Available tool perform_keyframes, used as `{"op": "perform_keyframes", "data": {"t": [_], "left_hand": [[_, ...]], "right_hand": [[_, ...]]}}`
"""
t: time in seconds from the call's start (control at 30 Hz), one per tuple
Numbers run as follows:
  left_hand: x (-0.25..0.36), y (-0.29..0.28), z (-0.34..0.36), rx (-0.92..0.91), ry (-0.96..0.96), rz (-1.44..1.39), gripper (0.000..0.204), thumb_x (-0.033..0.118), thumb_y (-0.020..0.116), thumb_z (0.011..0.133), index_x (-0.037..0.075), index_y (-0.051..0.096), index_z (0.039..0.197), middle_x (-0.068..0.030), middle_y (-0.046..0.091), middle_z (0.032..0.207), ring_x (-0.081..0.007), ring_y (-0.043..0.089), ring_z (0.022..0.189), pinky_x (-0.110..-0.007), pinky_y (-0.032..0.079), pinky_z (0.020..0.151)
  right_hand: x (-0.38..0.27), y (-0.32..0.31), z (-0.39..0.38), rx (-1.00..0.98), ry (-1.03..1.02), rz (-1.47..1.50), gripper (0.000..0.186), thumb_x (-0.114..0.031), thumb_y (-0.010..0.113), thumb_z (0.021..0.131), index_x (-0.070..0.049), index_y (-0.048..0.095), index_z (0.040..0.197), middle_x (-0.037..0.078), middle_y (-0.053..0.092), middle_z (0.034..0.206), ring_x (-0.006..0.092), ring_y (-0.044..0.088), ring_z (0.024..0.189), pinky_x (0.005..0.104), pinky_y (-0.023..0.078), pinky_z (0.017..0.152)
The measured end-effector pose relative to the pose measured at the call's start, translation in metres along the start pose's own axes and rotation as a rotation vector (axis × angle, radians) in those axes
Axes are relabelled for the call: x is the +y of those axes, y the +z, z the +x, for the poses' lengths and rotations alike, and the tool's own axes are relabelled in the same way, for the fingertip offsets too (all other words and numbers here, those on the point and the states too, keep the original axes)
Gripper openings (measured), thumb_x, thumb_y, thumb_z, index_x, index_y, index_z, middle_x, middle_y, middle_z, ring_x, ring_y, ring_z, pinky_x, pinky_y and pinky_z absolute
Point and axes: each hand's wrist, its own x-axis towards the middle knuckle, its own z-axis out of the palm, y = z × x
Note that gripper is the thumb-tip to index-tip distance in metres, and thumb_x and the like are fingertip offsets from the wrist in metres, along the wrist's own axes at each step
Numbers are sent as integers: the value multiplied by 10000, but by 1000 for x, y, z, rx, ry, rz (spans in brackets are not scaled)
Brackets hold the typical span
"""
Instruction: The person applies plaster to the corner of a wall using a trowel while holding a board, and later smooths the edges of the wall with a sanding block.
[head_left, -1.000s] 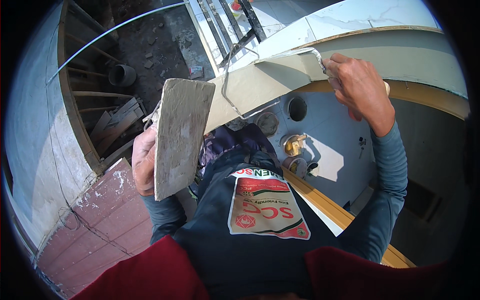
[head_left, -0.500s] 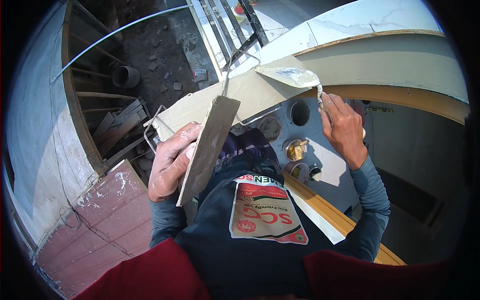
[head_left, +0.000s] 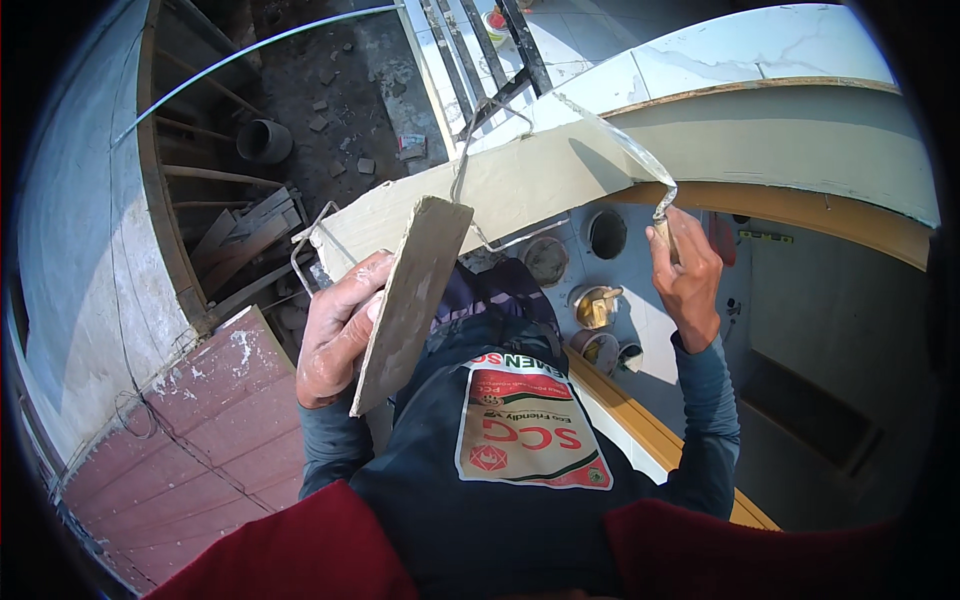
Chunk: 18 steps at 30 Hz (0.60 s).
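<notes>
My left hand (head_left: 338,335) grips a flat rectangular board (head_left: 415,300) by its left edge, holding it steeply tilted in front of my body. The board's face is greyish and smeared, and my fingers carry whitish residue. My right hand (head_left: 690,275) is closed round the handle of a pointed trowel (head_left: 632,150). Its blade is seen nearly edge-on, pointing up and left over the smooth beige plastered ledge (head_left: 530,185), where it throws a shadow. Whether the blade touches the surface I cannot tell.
Bent metal rods (head_left: 458,165) cross the ledge near the board. Black metal bars (head_left: 480,55) and white tiles (head_left: 700,55) lie beyond. Below stand several buckets, one holding a yellowish tool (head_left: 597,307). Rubble and a grey bucket (head_left: 264,141) lie far left.
The trowel blade has turned from showing its flat face to nearly edge-on. My right hand has shifted slightly right and down with it. The left hand keeps its hold on the board.
</notes>
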Motion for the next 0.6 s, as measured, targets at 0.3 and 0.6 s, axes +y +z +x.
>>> {"op": "perform_keyframes", "data": {"t": [0.3, 0.6], "left_hand": [[4, 6, 12, -40, 83, 36, 428, 238, 601, 947, -59, 620, 1254, -134, 619, 1165, -206, 582, 1039, -291, 425, 932], [1, 11, 13, -68, 105, 17, 420, 233, 587, 945, -67, 622, 1237, -130, 616, 1117, -197, 598, 1007, -290, 446, 889]], "right_hand": [[-9, -27, 20, -191, -105, -158, 338, -48, 722, 793, 2, 674, 1123, 140, 688, 1062, 314, 690, 860, 382, 564, 724], [-19, -49, 25, -243, -23, -168, 310, -53, 717, 813, 2, 671, 1115, 144, 690, 1032, 316, 688, 854, 372, 557, 735]]}}
